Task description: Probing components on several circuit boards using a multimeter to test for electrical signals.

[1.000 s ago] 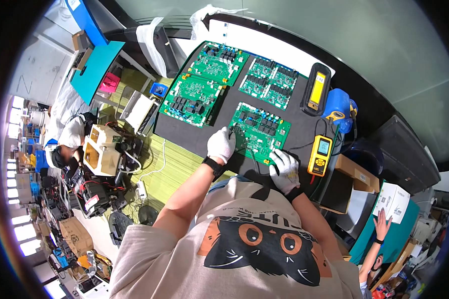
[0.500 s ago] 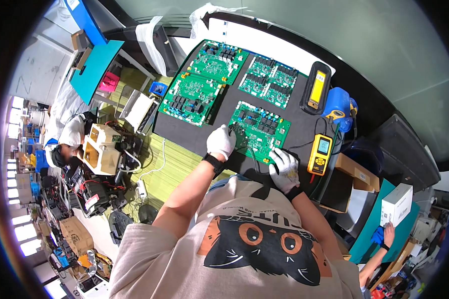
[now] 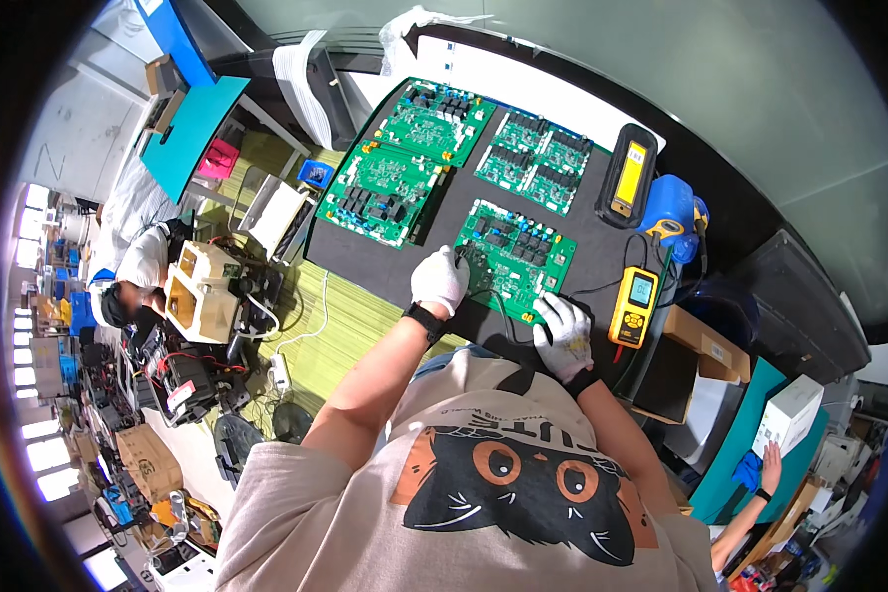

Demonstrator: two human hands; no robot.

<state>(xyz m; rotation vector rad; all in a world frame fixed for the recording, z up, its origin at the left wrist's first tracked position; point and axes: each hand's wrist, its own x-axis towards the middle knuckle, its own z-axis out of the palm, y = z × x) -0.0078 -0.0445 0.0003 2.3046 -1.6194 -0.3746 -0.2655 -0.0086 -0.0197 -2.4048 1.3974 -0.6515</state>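
Note:
A green circuit board with black relays and blue parts lies on the dark mat in front of me. My left hand, in a white glove, is closed at the board's left edge. Something small and black shows at its fingertips; its kind is unclear. A black cable curves from there past the board's near edge. My right hand, also gloved, rests stretched fingers on the board's near right corner. To its right lies a yellow handheld meter with a lit screen and dark leads.
Beyond are stacked green boards and a panel of smaller boards. At right stand a black case with a yellow label, a blue tool and a cardboard box. Another person's hand touches a white box.
The whole view has shifted very slightly. Both my hands keep their places at the board. At the far right, the other person's hand and the white box have moved a little.

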